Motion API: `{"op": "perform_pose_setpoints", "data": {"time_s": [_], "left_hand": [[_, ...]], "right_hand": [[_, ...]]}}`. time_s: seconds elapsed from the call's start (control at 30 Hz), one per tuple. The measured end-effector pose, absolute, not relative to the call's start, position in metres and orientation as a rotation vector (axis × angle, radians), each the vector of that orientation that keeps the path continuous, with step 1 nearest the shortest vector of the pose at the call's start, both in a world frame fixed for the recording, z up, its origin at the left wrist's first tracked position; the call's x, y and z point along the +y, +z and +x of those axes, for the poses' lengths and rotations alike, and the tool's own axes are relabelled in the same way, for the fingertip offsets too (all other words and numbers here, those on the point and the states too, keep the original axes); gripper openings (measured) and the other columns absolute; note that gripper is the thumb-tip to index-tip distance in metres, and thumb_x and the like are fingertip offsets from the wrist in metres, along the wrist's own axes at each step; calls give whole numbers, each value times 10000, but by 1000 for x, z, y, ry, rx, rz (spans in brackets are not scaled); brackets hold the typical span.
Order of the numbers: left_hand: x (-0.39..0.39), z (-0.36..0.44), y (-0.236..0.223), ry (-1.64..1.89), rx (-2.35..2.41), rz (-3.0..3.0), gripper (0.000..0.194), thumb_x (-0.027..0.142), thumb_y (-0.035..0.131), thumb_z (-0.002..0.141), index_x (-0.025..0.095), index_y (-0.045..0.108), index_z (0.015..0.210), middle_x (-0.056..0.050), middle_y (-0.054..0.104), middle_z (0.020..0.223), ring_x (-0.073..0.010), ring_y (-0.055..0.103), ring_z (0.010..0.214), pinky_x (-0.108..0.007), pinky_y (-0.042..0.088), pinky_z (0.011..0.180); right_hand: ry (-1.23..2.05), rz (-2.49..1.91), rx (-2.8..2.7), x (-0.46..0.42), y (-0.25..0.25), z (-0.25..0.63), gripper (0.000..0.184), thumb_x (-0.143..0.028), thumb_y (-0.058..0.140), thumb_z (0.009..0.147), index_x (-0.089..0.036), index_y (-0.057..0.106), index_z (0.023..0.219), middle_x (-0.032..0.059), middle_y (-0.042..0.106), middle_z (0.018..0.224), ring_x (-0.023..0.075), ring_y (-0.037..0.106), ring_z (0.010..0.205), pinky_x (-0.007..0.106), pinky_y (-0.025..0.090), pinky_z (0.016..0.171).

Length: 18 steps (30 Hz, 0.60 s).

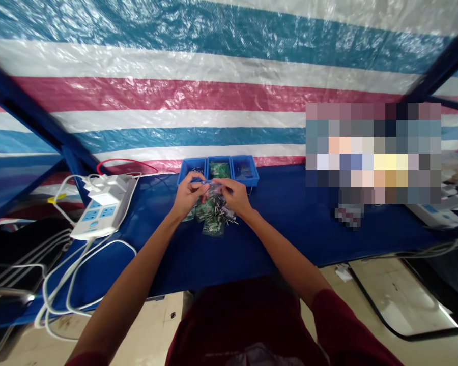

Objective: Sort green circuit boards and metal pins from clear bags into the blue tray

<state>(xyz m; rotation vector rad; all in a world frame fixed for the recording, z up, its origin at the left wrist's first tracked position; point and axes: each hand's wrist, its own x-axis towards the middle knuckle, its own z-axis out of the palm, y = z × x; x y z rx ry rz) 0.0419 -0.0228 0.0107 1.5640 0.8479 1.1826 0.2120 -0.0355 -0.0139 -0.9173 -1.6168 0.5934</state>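
Note:
Between my two hands a small clear plastic bag [214, 188] is stretched, its top edge pinched from both sides. My left hand [189, 195] grips the left end between thumb and fingers. On the other end, my right hand [234, 195] has its fingers closed too. Right below lies a heap of small filled bags [212, 226] with green contents, and thin dark and silvery sticks [229, 216] poke out beside them. What the held bag contains is too small to tell.
Three blue bins stand behind my hands: a left bin [182, 173], a middle bin [220, 158] with green pieces and a right bin [256, 175]. A white power strip [112, 211] with trailing cables lies left on the blue table [282, 223]. A pixelated patch covers the right.

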Motion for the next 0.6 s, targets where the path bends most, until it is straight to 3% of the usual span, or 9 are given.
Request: {"op": "perform_pose_setpoints", "data": {"time_s": [0.07,0.17,0.27,0.33,0.43,0.53,0.6], "left_hand": [[-22,40,12,1173,881,1599,382,528,703,775,167,603,845,12,600,554,-114,515,437,-233,413,456],[-21,37,13,1172,923,1726,438,582,694,754,148,669,811,-23,620,650,-129,533,549,-250,424,524],[-22,37,14,1226,1012,1884,395,545,740,716,156,684,760,-38,637,755,-150,554,675,-259,435,614],[-22,38,14,1223,1072,1921,367,522,700,767,159,666,719,-33,632,743,-147,551,686,-257,432,638],[-23,40,13,1147,1073,1856,378,514,638,823,160,629,693,-14,609,651,-131,540,615,-250,432,615],[-22,41,12,1130,1028,1713,401,530,639,818,161,600,666,-8,594,588,-122,537,542,-245,439,566],[-21,41,11,1111,993,1604,410,541,665,792,163,586,653,-4,587,559,-114,524,487,-240,427,515]], "right_hand": [[519,-912,-1655,-34,-15,212,217,-263,494,903,-207,702,931,55,712,959,170,644,823,302,504,796],[438,-972,-1663,-32,-15,212,213,-314,524,918,-188,671,829,49,666,835,163,606,778,288,486,767],[403,-1024,-1681,-32,-15,213,244,-348,515,936,-185,640,803,36,603,826,144,552,723,271,471,709],[401,-1034,-1700,-32,-15,214,240,-356,518,935,-188,636,810,41,594,872,144,548,742,272,475,711],[427,-1034,-1684,-33,-16,215,216,-303,461,955,-203,651,981,54,617,957,152,576,781,280,501,716],[436,-989,-1713,-33,-18,216,333,-247,412,957,-244,585,1242,76,607,1122,153,603,812,289,537,706],[403,-975,-1748,-33,-20,216,366,-279,456,948,-270,562,1299,86,567,1228,160,610,845,300,556,720]]}}
